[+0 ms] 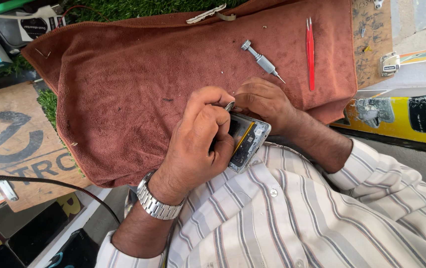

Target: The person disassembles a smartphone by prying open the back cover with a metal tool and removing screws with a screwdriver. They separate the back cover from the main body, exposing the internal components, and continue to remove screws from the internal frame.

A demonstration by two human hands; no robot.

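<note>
We see the phone (pixel 246 141) right between the two hands, held low against the striped shirt (pixel 292 218), just off the near edge of the towel (pixel 138 89). The left hand (pixel 200 144) wraps around its left side, fingers curled tight on it, a metal watch (pixel 157 202) on the wrist. The right hand (pixel 262 101) grips the top end, pinching a small metal tool (pixel 229 105) against the phone's upper edge.

The rust-brown towel covers the bench; on it lie a grey screwdriver (pixel 261 61) and red tweezers (pixel 310 52), both well apart from the hands. Green turf (pixel 138 7) shows beyond, a cardboard sheet (pixel 9 144) to the left, a black cable (pixel 49 182) across it.

The phone is open: silver frame, dark insides, a yellow strip along one inner edge.
</note>
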